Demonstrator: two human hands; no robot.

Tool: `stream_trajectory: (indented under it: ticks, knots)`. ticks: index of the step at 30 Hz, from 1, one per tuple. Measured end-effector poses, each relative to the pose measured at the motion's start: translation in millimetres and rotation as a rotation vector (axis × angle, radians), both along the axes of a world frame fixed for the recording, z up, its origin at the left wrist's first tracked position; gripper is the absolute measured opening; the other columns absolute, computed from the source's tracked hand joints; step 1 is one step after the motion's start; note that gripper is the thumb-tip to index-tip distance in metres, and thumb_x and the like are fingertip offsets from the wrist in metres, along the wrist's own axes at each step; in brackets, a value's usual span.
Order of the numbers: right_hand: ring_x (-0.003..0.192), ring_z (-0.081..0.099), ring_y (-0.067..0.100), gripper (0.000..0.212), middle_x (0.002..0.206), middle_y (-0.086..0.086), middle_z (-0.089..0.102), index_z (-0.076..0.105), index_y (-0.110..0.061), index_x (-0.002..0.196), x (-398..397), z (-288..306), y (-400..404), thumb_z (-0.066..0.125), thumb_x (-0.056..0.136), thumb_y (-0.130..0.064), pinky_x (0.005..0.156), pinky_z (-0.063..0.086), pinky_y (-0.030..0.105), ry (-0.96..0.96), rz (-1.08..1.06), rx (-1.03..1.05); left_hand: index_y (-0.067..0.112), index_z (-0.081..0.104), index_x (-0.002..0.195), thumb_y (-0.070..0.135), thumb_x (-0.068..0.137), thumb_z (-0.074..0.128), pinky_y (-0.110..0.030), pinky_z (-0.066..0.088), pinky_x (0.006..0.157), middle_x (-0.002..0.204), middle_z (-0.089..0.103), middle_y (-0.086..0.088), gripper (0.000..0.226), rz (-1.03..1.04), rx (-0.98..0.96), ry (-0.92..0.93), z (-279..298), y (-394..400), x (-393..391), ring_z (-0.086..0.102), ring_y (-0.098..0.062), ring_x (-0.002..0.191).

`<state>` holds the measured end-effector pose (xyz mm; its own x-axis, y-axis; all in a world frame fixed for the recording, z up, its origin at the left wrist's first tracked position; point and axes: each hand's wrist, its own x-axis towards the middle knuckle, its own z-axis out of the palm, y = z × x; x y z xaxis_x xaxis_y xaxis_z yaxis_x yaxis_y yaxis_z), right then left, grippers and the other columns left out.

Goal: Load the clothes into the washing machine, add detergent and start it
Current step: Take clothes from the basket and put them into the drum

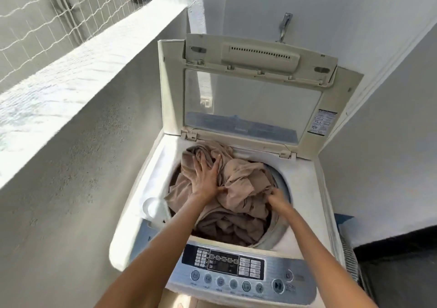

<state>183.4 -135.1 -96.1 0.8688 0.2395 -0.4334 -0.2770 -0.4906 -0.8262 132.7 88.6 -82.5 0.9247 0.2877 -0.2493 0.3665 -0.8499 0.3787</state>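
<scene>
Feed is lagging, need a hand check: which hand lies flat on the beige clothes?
The left hand: fingers spread, palm pressing the beige clothes mid-drum. The right hand curls into the fabric near the drum's right edge.

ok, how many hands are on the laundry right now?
2. The left hand presses flat, fingers spread, on the beige clothes near the drum's back-left. The right hand grips a fold of them at the drum's right side, its fingertips hidden in fabric.
</scene>
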Motion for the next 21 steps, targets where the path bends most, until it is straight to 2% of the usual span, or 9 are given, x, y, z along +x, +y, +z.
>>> stream_trajectory:
  ticks: [2,4,7,9,12,15,17,19,21]
  knots:
    - [0.093,0.063,0.029,0.023,0.095,0.012,0.068,0.065,-0.011,0.106,5,19,-12,0.061,0.084,-0.006,0.085,0.051,0.040,-0.072,-0.202,0.051,0.043,-0.011,0.147,0.054,0.075,0.069,-0.076,-0.002,0.101,0.154,-0.029,-0.014,0.108,-0.016,-0.005,0.073,-11,-1,8,-0.031,-0.038,0.139]
    - [0.099,0.063,0.025,0.027,0.105,0.009,0.067,0.062,-0.015,0.114,4,38,-12,0.053,0.091,-0.006,0.088,0.050,0.038,-0.311,-0.371,0.011,0.044,-0.011,0.147,0.047,0.082,0.066,-0.077,0.000,0.100,0.154,-0.027,-0.014,0.101,-0.021,-0.004,0.136,-21,-1,11,-0.029,-0.039,0.139]
    - [0.124,0.048,0.014,0.044,0.133,0.001,0.053,0.048,-0.022,0.137,-3,45,16,0.054,0.094,-0.029,0.106,0.037,0.031,-0.493,-0.086,-0.198,0.041,-0.004,0.149,0.029,0.093,0.052,-0.078,0.006,0.101,0.156,-0.022,-0.015,0.080,-0.039,0.042,0.223,-38,-1,10,-0.022,-0.043,0.141]
    - [0.143,0.024,0.021,0.064,0.153,0.004,0.029,0.033,-0.030,0.146,-8,24,41,0.054,0.089,-0.051,0.115,0.025,0.040,-0.411,0.180,-0.384,0.038,-0.003,0.150,0.027,0.096,0.044,-0.076,0.005,0.104,0.156,-0.020,-0.016,0.072,-0.071,0.079,0.283,-44,1,7,-0.020,-0.044,0.141]
    - [0.147,-0.004,0.033,0.074,0.160,0.003,-0.002,0.018,-0.040,0.148,-25,-19,72,0.047,0.085,-0.065,0.115,0.011,0.054,-0.243,0.337,-0.577,0.033,-0.006,0.151,0.029,0.099,0.037,-0.068,0.003,0.110,0.156,-0.018,-0.019,0.068,-0.146,0.124,0.367,-47,15,4,-0.015,-0.045,0.142]
    - [0.144,-0.015,0.037,0.077,0.160,0.003,-0.012,0.011,-0.041,0.149,-34,-50,92,0.046,0.085,-0.066,0.115,0.007,0.061,-0.166,0.400,-0.643,0.030,-0.010,0.150,0.022,0.093,0.051,-0.062,0.010,0.113,0.156,-0.019,-0.020,0.084,-0.244,0.065,0.539,-49,41,9,-0.012,-0.045,0.143]
    - [0.143,-0.017,0.039,0.080,0.159,0.005,-0.014,0.006,-0.039,0.150,-38,-61,96,0.048,0.086,-0.063,0.115,0.008,0.061,-0.142,0.437,-0.694,0.026,-0.001,0.151,0.025,0.089,0.054,-0.057,0.019,0.114,0.157,-0.007,-0.022,0.083,-0.287,-0.035,0.633,-47,52,12,0.000,-0.045,0.144]
    - [0.143,-0.015,0.042,0.081,0.159,0.008,-0.014,0.004,-0.036,0.150,-41,-66,95,0.050,0.088,-0.057,0.114,0.012,0.061,-0.127,0.479,-0.754,0.022,0.029,0.145,0.032,0.089,0.047,-0.048,0.038,0.105,0.150,0.032,-0.017,0.059,-0.160,-0.098,0.457,-36,53,10,0.035,-0.039,0.135]
    - [0.143,-0.013,0.042,0.077,0.159,0.007,-0.013,0.005,-0.036,0.150,-44,-65,92,0.052,0.090,-0.049,0.111,0.020,0.062,-0.096,0.529,-0.806,0.018,0.046,0.129,0.038,0.090,0.048,-0.042,0.046,0.089,0.128,0.056,-0.011,0.044,-0.016,0.076,0.079,-25,52,9,0.053,-0.033,0.117]
